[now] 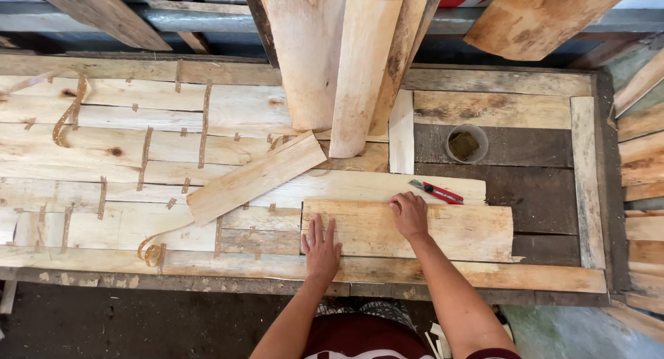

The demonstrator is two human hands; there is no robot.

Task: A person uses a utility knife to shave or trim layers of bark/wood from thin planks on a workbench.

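Two hands rest on one veneer sheet (429,229) lying flat near the front edge of the workbench (526,193). Left hand (321,247) lies palm down on the sheet's left end, fingers straight and close together, pointing away from the person. Right hand (409,214) sits on the sheet's upper edge, a little right of the left hand, with its fingers curled under and knuckles up; whether it pinches the edge I cannot tell.

Just beyond the right hand a red-handled cutter (436,191) lies on a longer pale strip (387,186), near the fingers but not touching them. Farther back, on the dark boards, stands a small round cup (466,144) with something dark inside.

Left of the hands, a loose plank (256,178) lies slantwise across a patchwork of pale veneer pieces (104,151) joined with short brown tape bits. A curled tape strip (152,248) lies at the front of the patchwork, another curl (69,113) at the back left.

Several curved sheets (339,61) lean upright at the bench's back. More veneer is stacked (643,193) along the right side.
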